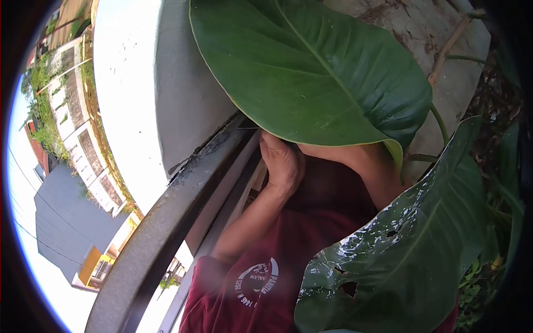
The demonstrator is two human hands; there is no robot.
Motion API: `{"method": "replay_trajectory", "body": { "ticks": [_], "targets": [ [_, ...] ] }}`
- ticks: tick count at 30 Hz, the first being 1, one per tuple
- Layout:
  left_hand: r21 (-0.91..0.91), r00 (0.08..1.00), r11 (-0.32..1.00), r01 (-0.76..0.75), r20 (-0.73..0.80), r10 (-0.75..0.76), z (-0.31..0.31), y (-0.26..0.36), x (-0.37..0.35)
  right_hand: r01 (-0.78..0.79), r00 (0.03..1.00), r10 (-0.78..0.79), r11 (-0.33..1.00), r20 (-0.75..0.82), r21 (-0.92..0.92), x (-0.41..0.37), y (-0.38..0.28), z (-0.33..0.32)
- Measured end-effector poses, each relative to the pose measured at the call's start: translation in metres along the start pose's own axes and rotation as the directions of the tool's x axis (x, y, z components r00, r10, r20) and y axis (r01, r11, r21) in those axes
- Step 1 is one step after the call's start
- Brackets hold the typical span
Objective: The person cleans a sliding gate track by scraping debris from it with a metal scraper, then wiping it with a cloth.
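Observation:
My left hand (281, 164) is raised in front of the shirt, its thumb up along the dark metal rail (166, 222). Its fingers curl inward, and a big green leaf (316, 72) hides their tips and whatever they hold. A short thin dark line pokes out by the thumb, against the rail. From the right, my right forearm (366, 164) reaches in under the same leaf. The wrist lies close to my left hand, while my right hand's fingers are covered by the leaf.
A second large leaf (400, 255), torn and spotted white, overlaps my maroon shirt (250, 277) at lower right. Stems (440, 125) rise beside a pale stone surface (455, 72). A white wall (191, 83) stands left of the rail, with a grey roof (69, 213) beyond.

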State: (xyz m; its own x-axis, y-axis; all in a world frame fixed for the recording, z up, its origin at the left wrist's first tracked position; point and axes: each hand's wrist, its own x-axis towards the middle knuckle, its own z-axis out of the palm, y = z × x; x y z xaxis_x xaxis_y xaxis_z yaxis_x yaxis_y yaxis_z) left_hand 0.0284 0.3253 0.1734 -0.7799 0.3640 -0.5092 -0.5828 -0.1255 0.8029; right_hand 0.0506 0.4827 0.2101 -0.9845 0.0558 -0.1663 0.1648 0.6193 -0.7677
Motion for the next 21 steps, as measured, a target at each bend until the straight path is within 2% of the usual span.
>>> {"method": "replay_trajectory", "body": {
  "ticks": [3, 4, 6, 8, 11, 12, 15, 16, 19, 20, 21],
  "targets": [
    [0.017, 0.988, 0.993, 0.113, -0.112, -0.110, 0.008, -0.011, 0.027, -0.039, 0.999, 0.040, 0.999, -0.015, 0.033, 0.013, 0.020, 0.011],
    [0.013, 0.986, 0.989, 0.151, -0.069, -0.149, 0.010, -0.013, 0.031, -0.077, 0.996, 0.074, 0.996, 0.056, 0.049, 0.017, 0.026, 0.014],
    [-0.006, 0.979, 0.984, 0.176, -0.104, -0.175, 0.019, -0.021, 0.034, -0.180, 0.954, 0.149, 0.979, 0.261, 0.100, 0.023, 0.035, 0.014],
    [-0.030, 0.978, 0.982, 0.189, -0.089, -0.191, 0.024, -0.024, 0.034, -0.152, 0.965, 0.140, 0.988, 0.224, 0.041, 0.025, 0.037, 0.009],
    [-0.069, 0.953, 0.968, 0.242, -0.170, -0.250, 0.022, -0.018, 0.052, -0.163, 0.962, 0.157, 0.987, 0.225, 0.007, 0.037, 0.036, 0.014],
    [-0.077, 0.958, 0.967, 0.245, -0.132, -0.253, 0.023, -0.017, 0.053, -0.167, 0.961, 0.164, 0.986, 0.222, -0.005, 0.042, 0.039, 0.014],
    [0.049, 0.941, 0.974, 0.221, -0.275, -0.200, 0.035, -0.025, 0.043, -0.123, 0.951, 0.117, 0.992, 0.288, 0.003, 0.031, 0.046, 0.003],
    [-0.005, 0.933, 0.982, 0.187, -0.311, -0.179, 0.031, -0.031, 0.050, -0.122, 0.968, 0.116, 0.992, 0.221, 0.015, 0.034, 0.045, 0.007],
    [-0.114, 0.976, 0.976, 0.185, -0.095, -0.196, 0.018, -0.023, 0.054, -0.178, 0.947, 0.170, 0.984, 0.272, 0.005, 0.043, 0.040, 0.013],
    [-0.059, 0.956, 0.967, 0.247, -0.148, -0.253, 0.019, -0.022, 0.049, -0.164, 0.954, 0.153, 0.986, 0.258, 0.022, 0.039, 0.043, 0.012],
    [-0.044, 0.955, 0.969, 0.243, -0.165, -0.247, 0.021, -0.023, 0.047, -0.150, 0.959, 0.135, 0.988, 0.250, 0.042, 0.033, 0.046, 0.010]
  ]
}}
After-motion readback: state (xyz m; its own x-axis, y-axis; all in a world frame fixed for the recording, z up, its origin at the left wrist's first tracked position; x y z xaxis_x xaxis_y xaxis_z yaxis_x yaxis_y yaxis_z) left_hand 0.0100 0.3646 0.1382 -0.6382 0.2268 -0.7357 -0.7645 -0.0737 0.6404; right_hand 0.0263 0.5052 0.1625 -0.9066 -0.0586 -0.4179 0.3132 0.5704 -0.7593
